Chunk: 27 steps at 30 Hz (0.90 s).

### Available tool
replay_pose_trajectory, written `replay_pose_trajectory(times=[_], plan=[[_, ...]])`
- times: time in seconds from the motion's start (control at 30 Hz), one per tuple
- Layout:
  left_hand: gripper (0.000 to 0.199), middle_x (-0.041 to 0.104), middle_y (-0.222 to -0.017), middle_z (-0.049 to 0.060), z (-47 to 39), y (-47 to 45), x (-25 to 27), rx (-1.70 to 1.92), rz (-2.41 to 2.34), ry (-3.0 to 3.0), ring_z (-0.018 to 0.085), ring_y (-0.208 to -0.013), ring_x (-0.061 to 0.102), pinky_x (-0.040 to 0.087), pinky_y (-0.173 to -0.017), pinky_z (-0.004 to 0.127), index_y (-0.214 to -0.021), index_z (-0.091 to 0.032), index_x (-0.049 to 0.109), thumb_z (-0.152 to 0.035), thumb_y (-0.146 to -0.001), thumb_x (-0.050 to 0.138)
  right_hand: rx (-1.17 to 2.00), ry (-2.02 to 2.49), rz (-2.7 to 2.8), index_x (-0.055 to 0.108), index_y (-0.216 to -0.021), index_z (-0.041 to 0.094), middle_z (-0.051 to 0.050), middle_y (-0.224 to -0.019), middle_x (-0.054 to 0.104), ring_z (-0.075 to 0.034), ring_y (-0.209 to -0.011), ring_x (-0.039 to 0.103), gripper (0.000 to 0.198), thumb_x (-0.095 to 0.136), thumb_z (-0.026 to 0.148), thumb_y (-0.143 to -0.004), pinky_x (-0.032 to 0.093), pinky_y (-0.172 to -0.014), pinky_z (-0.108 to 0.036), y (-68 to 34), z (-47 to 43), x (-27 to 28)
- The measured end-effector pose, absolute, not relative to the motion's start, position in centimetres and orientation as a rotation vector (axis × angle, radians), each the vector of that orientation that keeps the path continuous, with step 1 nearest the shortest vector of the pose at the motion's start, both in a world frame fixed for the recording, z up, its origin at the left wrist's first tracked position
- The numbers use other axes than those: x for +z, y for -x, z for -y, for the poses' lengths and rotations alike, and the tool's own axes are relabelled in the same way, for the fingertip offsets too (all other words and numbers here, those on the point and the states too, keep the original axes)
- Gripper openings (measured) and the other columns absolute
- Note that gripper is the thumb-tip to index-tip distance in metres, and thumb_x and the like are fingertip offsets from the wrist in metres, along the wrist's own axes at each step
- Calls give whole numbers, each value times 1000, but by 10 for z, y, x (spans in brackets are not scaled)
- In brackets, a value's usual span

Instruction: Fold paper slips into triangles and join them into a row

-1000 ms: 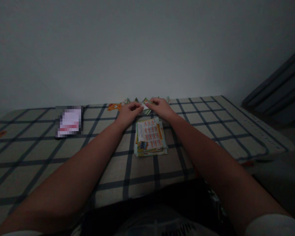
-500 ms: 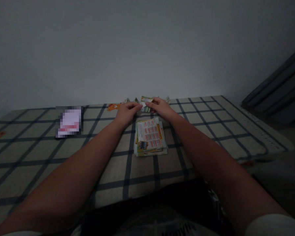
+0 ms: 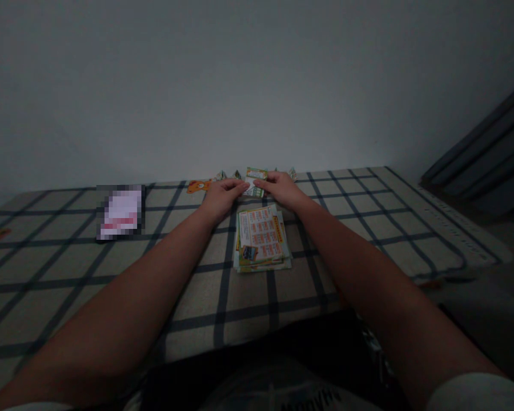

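Between my two hands is a small piece of printed paper (image 3: pixel 257 174), green, white and orange, partly folded. My left hand (image 3: pixel 223 197) pinches its left edge with thumb and forefinger. On the other side, my right hand (image 3: pixel 282 188) grips the paper, its thumb pressed on the white part and the other fingers mostly hidden behind. Just below the hands lies a stack of printed paper sheets (image 3: pixel 263 237), the top one covered in orange blocks of text. Several small folded paper pieces (image 3: pixel 221 175) stand behind the hands near the wall.
A checked tablecloth (image 3: pixel 351 228) with bear prints covers the table, which meets a plain wall (image 3: pixel 257 85) at the back. To the left lies a phone-like dark-edged object (image 3: pixel 122 211), blurred out by pixelation. A grey curtain-like cloth (image 3: pixel 492 142) hangs at far right.
My right hand has shifted slightly, and the paper is turned a little so more of its white part shows. The left hand and the stack are nearly unmoved.
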<state>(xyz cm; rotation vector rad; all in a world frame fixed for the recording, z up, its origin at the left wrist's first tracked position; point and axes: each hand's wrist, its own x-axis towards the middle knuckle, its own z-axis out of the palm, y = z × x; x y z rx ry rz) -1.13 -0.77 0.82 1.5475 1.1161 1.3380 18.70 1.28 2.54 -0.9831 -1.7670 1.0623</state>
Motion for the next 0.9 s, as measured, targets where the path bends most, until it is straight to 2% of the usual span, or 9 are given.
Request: replay_pose_trajectory(times=[0.23, 0.4, 0.63, 0.9], plan=[[34, 65, -67, 1, 11, 9, 11, 1332, -1133, -1556, 13, -61, 52, 42, -60, 28, -76, -18, 74, -49, -67, 82, 1022, 998, 1779, 66, -78, 15, 1, -69, 58, -12, -64, 48, 27, 71, 40, -85, 38, -60, -27, -187, -15, 24], [32, 56, -58, -1, 10, 10, 9, 1226, -1143, -1617, 11, -53, 45, 37, -53, 28, -66, -18, 68, -48, -69, 79, 940, 1037, 1849, 63, -72, 16, 2, -66, 55, -12, -63, 45, 30, 70, 42, -85, 36, -59, -27, -187, -16, 23], [30, 66, -68, 2, 8, 13, 8, 1204, -1180, -1769, 14, -59, 53, 41, -58, 28, -76, -17, 75, -47, -75, 73, 931, 1021, 1870, 66, -76, 16, 0, -70, 57, -13, -66, 48, 29, 70, 43, -86, 39, -60, -27, -185, -16, 22], [32, 62, -65, 1, 11, 10, 11, 1229, -1134, -1748, 14, -59, 50, 40, -60, 30, -75, -18, 73, -50, -76, 74, 986, 981, 1792, 70, -85, 14, -1, -76, 64, -14, -71, 53, 19, 69, 34, -87, 44, -68, -29, -184, -8, 31]])
